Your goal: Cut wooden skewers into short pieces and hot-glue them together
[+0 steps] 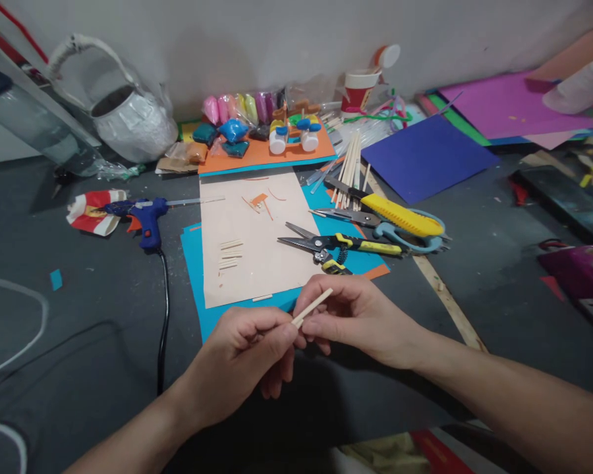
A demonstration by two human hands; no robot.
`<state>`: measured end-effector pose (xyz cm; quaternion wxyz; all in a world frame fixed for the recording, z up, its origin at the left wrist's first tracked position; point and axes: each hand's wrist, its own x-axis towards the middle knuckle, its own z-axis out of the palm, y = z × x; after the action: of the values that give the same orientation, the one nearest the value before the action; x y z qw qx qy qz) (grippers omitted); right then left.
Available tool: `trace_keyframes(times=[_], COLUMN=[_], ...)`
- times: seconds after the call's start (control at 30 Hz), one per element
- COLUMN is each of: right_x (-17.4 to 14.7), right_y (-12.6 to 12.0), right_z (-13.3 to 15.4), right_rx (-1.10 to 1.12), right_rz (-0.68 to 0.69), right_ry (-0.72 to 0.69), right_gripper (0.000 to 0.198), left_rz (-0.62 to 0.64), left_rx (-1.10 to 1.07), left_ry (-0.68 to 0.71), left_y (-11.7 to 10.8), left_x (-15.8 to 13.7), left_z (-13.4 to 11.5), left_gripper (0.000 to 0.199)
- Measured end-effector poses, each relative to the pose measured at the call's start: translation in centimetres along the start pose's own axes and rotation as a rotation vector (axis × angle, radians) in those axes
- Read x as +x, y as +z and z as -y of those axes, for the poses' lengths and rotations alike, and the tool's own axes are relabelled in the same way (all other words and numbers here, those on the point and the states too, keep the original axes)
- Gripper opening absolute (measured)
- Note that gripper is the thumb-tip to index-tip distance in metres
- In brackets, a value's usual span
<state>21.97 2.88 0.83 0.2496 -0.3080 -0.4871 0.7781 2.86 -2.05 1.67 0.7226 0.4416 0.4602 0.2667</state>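
Observation:
Between the fingertips of my left hand (257, 345) and my right hand (350, 316) is a short pale wooden stick (315, 306), slanting up to the right. A shorter piece seems to lie against its lower end, partly hidden by my fingers. Both hands are closed in a pinch just in front of the paper's near edge. Several small cut stick pieces (231, 254) lie in a group on the cream sheet (277, 276). One more cut piece (262, 298) rests at that sheet's lower edge. Yellow-black cutting pliers (321, 243) lie jaws apart beyond my right hand.
Left of the sheets lies a blue glue gun (151, 220) with its black cord. Scissors (370, 220), a yellow utility knife (400, 214) and long wooden sticks (348, 171) lie at centre right. Packed coloured clay (234, 130), a white basket (133, 128) and a dark blue sheet (429, 158) stand behind.

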Motion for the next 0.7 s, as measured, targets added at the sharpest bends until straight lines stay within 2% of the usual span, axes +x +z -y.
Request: trace_keyframes(times=[0.37,0.5,0.63,0.7], right_x=[-0.22,-0.23,-0.21,-0.18], right_y=[0.15,0.14,0.22,0.28], right_z=[0.5,0.26,0.05,0.04], right_rx=[-0.051,-0.111,-0.19,-0.199], right_rz=[-0.054,-0.071,-0.096,-0.094], right_ry=[-0.004,-0.029,-0.043,-0.04], right_gripper=[0.024,0.027,0.028,0.029], left_rz=[0.05,0.014,-0.068,-0.075], left_rx=[0.094,0.059,0.035,0.091], left_ry=[0.055,0.048,-0.005,0.023], left_y=[-0.14,-0.02,0.05,0.01], left_x=[-0.11,0.16,0.19,0.08], left_z=[-0.17,-0.18,-0.19,-0.24], left_gripper=[0.024,0.03,0.022,0.018])
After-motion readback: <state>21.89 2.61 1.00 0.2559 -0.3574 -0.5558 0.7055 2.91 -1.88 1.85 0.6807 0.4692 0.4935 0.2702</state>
